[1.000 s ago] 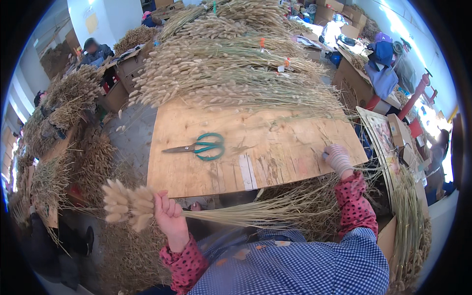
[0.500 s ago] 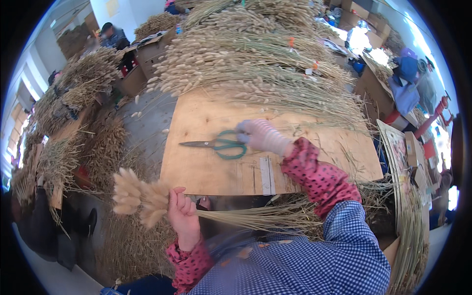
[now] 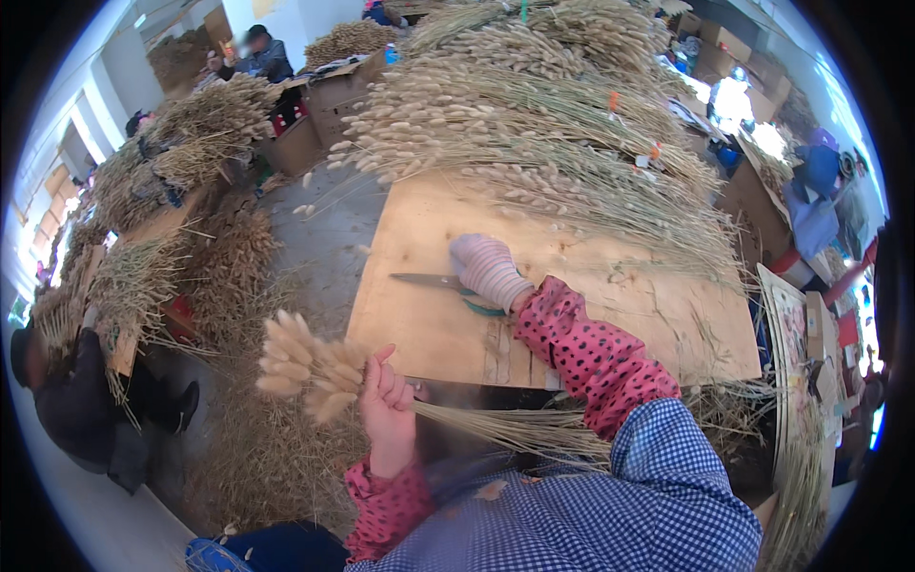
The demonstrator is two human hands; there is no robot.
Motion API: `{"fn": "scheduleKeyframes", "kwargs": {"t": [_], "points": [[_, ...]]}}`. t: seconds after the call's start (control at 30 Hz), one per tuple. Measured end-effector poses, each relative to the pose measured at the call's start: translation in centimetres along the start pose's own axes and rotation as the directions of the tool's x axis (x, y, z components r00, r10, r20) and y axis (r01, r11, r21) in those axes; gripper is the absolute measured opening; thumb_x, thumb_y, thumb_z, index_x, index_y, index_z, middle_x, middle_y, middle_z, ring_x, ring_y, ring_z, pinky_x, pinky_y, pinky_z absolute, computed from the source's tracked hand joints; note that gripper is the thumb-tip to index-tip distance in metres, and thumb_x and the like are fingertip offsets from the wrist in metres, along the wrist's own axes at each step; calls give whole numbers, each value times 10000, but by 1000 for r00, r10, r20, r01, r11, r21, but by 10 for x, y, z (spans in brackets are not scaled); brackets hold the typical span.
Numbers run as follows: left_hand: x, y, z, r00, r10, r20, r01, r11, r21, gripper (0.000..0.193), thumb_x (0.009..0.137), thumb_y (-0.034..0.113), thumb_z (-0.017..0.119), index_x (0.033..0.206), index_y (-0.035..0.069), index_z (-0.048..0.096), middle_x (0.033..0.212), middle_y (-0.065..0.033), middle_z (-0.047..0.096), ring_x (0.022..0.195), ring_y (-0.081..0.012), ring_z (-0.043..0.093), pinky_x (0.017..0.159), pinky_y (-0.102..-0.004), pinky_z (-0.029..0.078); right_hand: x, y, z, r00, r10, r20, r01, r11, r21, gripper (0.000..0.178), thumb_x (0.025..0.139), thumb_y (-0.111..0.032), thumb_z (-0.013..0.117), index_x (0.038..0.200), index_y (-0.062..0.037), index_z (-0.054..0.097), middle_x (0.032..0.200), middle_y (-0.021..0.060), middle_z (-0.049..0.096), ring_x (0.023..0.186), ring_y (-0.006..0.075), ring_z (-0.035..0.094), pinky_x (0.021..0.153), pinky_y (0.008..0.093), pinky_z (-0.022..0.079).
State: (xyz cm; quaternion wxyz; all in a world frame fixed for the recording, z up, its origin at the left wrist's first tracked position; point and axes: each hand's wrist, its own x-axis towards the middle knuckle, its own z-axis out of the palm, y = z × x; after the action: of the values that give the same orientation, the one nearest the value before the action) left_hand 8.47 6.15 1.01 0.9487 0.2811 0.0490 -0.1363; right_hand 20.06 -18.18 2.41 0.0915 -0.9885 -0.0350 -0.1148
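My left hand point(image 3: 387, 410) is closed round a bunch of dried bunny-tail grass point(image 3: 301, 364) in front of the wooden board. Its fluffy beige heads stick out to the left, and the long stems point(image 3: 515, 429) run right, across my lap and under my right sleeve. On the board point(image 3: 410, 329), my right hand point(image 3: 488, 267), in a pale striped glove, is curled over the handles of the scissors point(image 3: 424, 280). Their dark blades point left; part of a green handle loop shows below the hand. The fingertips of that hand are mostly hidden.
A deep heap of dried grass point(image 3: 534, 124) covers the far part of the table. Stems and straw point(image 3: 257, 448) litter the floor at left. One person point(image 3: 86, 410) bends over at far left; another person point(image 3: 262, 59) is farther back. Cardboard boxes point(image 3: 753, 200) stand at right.
My right hand has come down over the scissor handles and closed on them. The left hand keeps hold of the grass bunch. The whole view has shifted slightly.
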Motion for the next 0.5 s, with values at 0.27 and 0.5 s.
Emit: {"fn": "scheduleKeyframes", "kwargs": {"t": [0.27, 0.5], "points": [[-5, -1, 3, 998, -44, 37, 46, 998, -52, 336, 1026, 253, 365, 1120, -39, 503, 583, 72, 214, 449, -18, 162, 385, -190, 157, -43, 63, -48, 998, 41, 49, -40, 999, -13, 169, 825, -227, 579, 862, -72, 637, 840, 132, 636, 803, 337, 615, 691, 429, 494], [-10, -5, 10, 994, -83, 75, 88, 994, -68, 331, 1023, 253, 372, 1100, -37, 512, 572, 71, 213, 439, -26, 161, 384, -200, 166, -62, 82, -24, 994, 105, 18, -104, 992, -78, 137, 812, -181, 593, 897, -76, 617, 907, 124, 603, 883, 333, 588, 747, 435, 477]]}}
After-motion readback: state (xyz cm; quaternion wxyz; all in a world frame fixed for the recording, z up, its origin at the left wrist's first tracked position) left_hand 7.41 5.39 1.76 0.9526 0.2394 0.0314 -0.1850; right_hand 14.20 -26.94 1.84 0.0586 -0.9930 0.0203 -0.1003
